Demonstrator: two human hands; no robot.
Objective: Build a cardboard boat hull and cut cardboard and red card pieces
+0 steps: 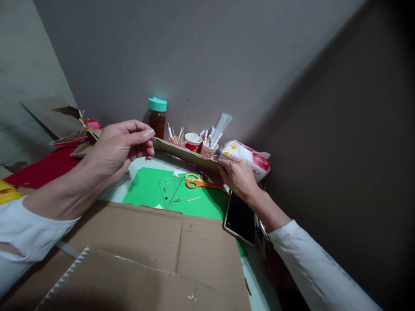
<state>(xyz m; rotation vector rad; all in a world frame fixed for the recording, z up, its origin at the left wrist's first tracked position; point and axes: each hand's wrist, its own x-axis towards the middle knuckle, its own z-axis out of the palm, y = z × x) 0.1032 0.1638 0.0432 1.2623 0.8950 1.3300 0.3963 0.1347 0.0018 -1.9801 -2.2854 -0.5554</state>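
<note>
I hold a long narrow strip of brown cardboard edge-on above the table. My left hand pinches its left end between thumb and fingers. My right hand grips its right end. Under the strip lies a green cutting mat with orange-handled scissors and a clear ruler on it. Both sleeves are white.
Large flat cardboard sheets cover the near table. A phone lies at the mat's right edge. By the wall stand a teal-lidded jar, cups of pens and sticks and a white-red packet. Red sheet at left.
</note>
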